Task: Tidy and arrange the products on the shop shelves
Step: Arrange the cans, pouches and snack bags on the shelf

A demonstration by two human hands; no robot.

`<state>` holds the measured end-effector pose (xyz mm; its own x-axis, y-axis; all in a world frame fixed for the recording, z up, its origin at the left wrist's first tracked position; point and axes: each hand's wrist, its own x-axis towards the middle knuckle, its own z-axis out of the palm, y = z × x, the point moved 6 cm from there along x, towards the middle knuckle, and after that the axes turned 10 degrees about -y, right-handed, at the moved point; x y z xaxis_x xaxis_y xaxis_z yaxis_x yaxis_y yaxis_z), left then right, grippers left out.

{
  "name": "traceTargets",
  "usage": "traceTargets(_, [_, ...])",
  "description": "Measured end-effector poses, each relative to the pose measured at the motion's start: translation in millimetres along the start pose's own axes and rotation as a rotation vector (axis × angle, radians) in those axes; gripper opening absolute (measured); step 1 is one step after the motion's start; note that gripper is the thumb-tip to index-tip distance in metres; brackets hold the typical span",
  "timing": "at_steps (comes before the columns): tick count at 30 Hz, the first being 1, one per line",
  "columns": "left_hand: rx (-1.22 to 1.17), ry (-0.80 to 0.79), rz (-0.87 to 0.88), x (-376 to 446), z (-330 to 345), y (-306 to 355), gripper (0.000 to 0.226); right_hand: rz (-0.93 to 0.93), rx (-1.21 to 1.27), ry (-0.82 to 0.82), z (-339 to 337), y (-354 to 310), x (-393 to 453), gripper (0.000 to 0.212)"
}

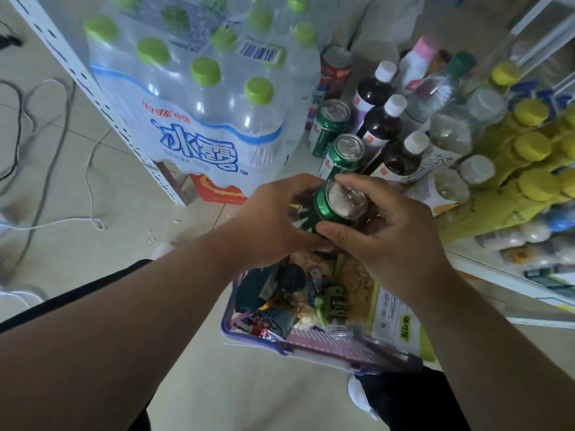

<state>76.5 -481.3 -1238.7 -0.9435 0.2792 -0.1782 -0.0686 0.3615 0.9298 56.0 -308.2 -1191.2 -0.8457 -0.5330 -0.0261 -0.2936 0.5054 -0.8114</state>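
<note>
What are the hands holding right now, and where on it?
Both hands hold one green can: the left hand wraps its side, and the right hand pinches it near the top rim.

water pack (199, 98) left of cans (337, 135), bottles (392, 132) right

Bottles (401, 157) crowding, floor (102, 188) seemingly open

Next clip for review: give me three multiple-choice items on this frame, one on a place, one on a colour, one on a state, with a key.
1. Where is the purple plastic basket?
A. on the floor below the hands
B. on the shelf
C. on the water pack

2. What colour are the caps on the shrink-wrapped water bottle pack?
A. red
B. light green
C. black

3. The green metal drink can is:
A. lying in the basket
B. crushed
C. held by both hands

Key: A, it sits beneath the arms; B, the caps show green; C, left hand and right hand grip it.
</note>
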Motion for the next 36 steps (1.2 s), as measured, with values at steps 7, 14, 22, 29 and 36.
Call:
traceTargets(7, [0.273, -0.049, -0.168, 4, 5, -27, 0.08, 0.089, -0.106, -0.055, 30, 39, 9, 0.07])
traceTargets(14, [0.366, -0.097, -0.353, -1, 4, -53, 0.055, 0.394, -0.308, -0.133, 81, 141, -5, 0.069])
traceTargets(22, [0.4, -0.114, -0.382, 1, 8, -60, 0.05, 0.528, -0.402, -0.187, 111, 187, -20, 0.036])
traceTargets(29, [0.235, 0.05, -0.354, 9, -3, -50, 0.051, 0.151, -0.296, 0.165, 50, 71, 35, 0.034])
traceTargets(36, [-0.023, 0.163, -0.321, 12, -7, -42, 0.062, 0.177, -0.481, 0.17, 13, 38, 79, 0.057])
